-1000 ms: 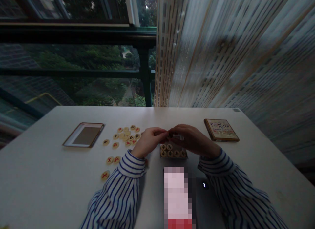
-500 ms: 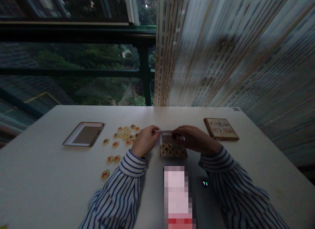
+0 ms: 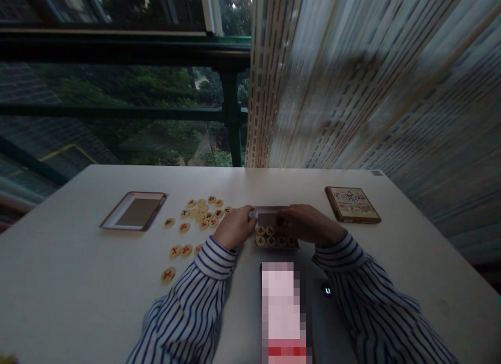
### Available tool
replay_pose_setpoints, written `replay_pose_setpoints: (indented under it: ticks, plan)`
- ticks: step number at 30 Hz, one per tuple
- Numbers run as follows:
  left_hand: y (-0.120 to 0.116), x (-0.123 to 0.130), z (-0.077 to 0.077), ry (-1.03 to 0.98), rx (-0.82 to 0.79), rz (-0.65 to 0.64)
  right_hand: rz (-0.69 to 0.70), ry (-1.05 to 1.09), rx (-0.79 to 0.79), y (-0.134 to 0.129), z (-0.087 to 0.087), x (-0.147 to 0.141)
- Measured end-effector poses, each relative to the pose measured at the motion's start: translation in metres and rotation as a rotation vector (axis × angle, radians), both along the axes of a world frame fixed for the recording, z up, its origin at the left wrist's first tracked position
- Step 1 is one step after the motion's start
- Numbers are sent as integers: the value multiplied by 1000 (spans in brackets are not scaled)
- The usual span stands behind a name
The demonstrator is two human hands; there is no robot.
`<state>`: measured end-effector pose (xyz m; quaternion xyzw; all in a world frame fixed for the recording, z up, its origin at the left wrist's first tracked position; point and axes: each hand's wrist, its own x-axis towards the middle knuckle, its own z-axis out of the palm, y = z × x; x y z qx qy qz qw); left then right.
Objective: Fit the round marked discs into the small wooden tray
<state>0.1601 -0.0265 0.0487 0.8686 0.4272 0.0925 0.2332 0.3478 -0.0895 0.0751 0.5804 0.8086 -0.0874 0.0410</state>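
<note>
A small open box (image 3: 266, 219) with pale walls and a brown floor stands between my hands. Round wooden Chinese chess pieces (image 3: 271, 241) with dark characters lie in it, a full row along the near side and more behind. My left hand (image 3: 236, 227) pinches the box's left wall near its far corner. Over the right part of the box, my right hand (image 3: 307, 223) reaches in with curled fingers just above the pieces; whatever its fingertips hold is hidden. Loose Chinese chess pieces (image 3: 200, 217) with red or dark characters, some blank side up, are scattered left of my left hand.
An open box lid or tray (image 3: 136, 213) lies at the left of the white table (image 3: 86, 280). A closed decorated box (image 3: 352, 204) sits at the right. A phone with a pixelated screen (image 3: 279, 306) lies in front of me, beside a small lit display (image 3: 327, 290). Curtain and railing stand behind.
My right hand has moved down and slightly toward me, its fingers now lower inside the box. My left hand has shifted slightly right and down, staying at the box's left wall.
</note>
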Motion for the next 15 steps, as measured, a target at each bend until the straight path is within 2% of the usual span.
replay_pose_setpoints:
  ticks: [15]
  plan:
    - [-1, 1, -3, 4, -35, -36, -2, -58, -31, 2, -8, -4]
